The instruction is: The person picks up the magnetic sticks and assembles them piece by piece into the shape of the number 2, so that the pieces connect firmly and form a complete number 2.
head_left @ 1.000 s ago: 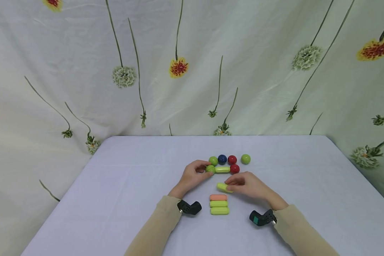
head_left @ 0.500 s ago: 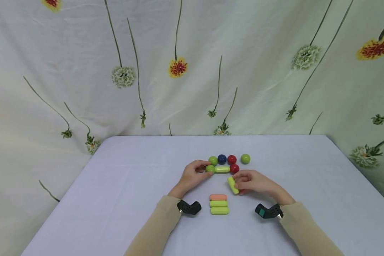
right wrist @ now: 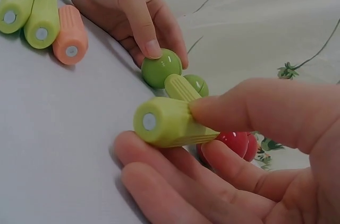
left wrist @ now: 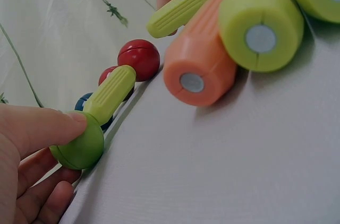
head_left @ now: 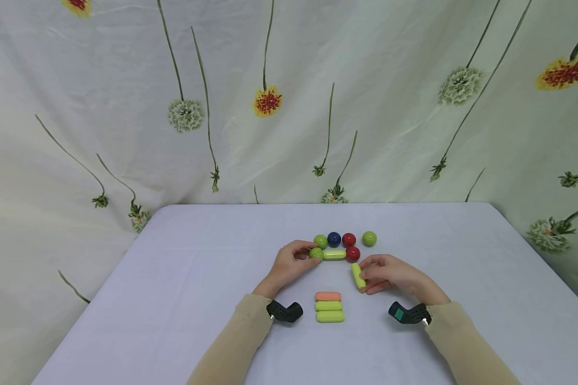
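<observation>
My left hand (head_left: 291, 267) pinches a green ball (left wrist: 82, 147) between thumb and fingers. That ball touches the left end of a yellow-green magnetic rod (head_left: 334, 255), whose right end meets a red ball (head_left: 353, 253). In my right hand (head_left: 390, 275), thumb and fingers hold a second yellow-green rod (right wrist: 167, 123), a round metal magnet showing in its end. This held rod (head_left: 358, 276) is tilted, its far end close below the red ball; whether they touch I cannot tell.
Behind the joined pieces lie another green ball (head_left: 320, 241), a blue ball (head_left: 334, 239), a red ball (head_left: 349, 239) and, farther right, a green ball (head_left: 369, 238). Nearer me, an orange rod (head_left: 328, 296) lies alongside two yellow-green rods (head_left: 329, 311) on the white tabletop (head_left: 197, 278).
My right hand has moved right with its rod, which has turned from nearly crosswise to pointing away from me, toward the red ball. The left hand has stayed on the green ball.
</observation>
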Tool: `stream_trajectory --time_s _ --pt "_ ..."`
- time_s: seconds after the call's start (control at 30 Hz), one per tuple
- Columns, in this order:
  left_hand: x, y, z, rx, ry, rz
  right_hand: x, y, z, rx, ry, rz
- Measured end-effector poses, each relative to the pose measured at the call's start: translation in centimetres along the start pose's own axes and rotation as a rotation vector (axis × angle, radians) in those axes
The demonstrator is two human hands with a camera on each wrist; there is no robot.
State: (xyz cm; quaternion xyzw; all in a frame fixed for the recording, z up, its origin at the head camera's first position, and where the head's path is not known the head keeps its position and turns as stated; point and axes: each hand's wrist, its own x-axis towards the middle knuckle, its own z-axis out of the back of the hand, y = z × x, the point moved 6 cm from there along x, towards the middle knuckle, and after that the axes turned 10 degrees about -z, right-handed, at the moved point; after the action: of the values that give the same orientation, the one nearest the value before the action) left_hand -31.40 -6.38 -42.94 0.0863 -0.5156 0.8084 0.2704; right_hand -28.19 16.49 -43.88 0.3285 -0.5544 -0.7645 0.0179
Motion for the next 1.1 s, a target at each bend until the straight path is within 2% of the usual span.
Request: stream_trajectory --time_s 0.47,0.8,1.1 --pt "-0.08 0.05 0.01 0.000 0.004 0.027 0.03 -0.11 0.42 0.058 -0.056 -0.024" --pt "-0.04 0.16 0.00 0.002 0.001 0.017 0.09 -0.03 0.43 0.068 -0.069 -0.017" --pt "-0.05 0.08 0.04 -0.002 -0.002 0.012 0.45 -0.07 0.58 0.071 -0.128 -0.028"
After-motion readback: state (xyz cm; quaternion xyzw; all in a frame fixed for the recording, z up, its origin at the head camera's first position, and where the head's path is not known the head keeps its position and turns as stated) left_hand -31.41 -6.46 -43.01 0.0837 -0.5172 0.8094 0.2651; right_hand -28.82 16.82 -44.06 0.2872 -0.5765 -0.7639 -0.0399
